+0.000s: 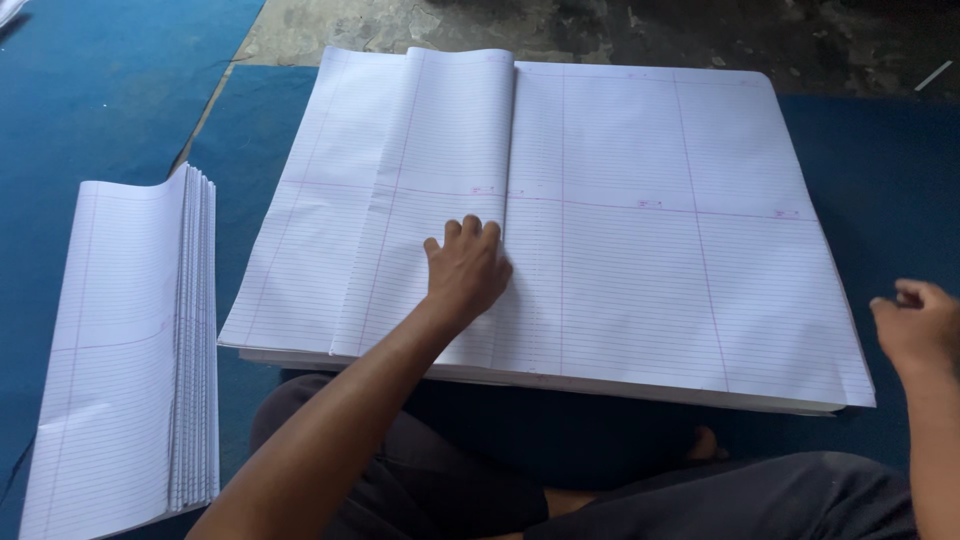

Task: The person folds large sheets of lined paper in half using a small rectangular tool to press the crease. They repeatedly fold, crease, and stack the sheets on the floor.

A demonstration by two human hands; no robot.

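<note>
A big stack of ruled paper (640, 290) is laid out on the blue mat (880, 170), straight in front of crossed legs in dark trousers (420, 470). The top sheet (440, 180) is seen folded over from the right onto the left half of the stack, its rounded fold running up the middle from near the front edge to the far edge. And there it is: the left hand (466, 268) is pressed flat on that folded sheet, right beside the fold, palm down, fingers together and pointed away toward the far edge. Nothing is gripped by it; the paper is simply held down under the palm.

Over on the right, the right hand (918, 325) is held just off the stack's near right corner, above the mat. Its fingers are curled loosely inward, and no paper is seen between them; whether the fingertips are quite closed on each other cannot be told from here.

To the left, well apart from the stack, a pile of folded sheets (130, 350) is lying on the mat, long and narrow, the folded edges fanned out along its right side. Beyond the mat, a strip of bare grey floor (600, 30) is shown at the top.
</note>
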